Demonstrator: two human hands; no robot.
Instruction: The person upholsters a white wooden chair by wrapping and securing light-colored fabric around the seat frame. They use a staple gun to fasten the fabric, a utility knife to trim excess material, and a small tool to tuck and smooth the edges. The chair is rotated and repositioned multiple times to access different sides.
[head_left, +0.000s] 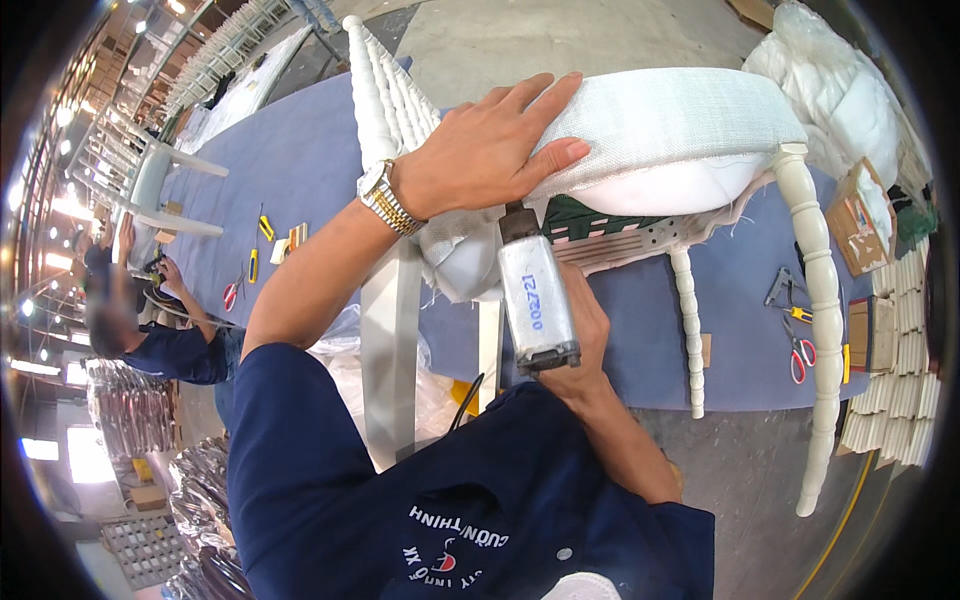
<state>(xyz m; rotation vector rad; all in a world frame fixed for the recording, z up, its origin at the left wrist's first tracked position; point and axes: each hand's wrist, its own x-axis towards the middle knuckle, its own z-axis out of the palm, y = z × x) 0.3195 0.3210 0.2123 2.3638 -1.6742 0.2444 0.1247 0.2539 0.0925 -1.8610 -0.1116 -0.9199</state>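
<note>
On its side in front of me rests a white chair (808, 240) with turned legs and a padded seat (690, 105) in pale woven fabric. My left hand (490, 145) lies on the seat fabric near its left end, fingers stretched and thumb apart. Below it, my right hand (588, 325) grips a silver power tool (535, 295) shaped like an air staple gun; the tool partly hides its fingers. Its black nose points at the seat's underside, and whether it touches cannot be seen. Dark green webbing (585, 218) and frayed fabric edges show there.
The chair stands on a blue-covered table (310, 150). Red-handled scissors (802, 360) and yellow-handled tools (265, 225) lie on it. A carton (862, 220) and white plastic-wrapped padding (825, 85) are at right. At left, a co-worker (185, 350) stands by another white chair (150, 185).
</note>
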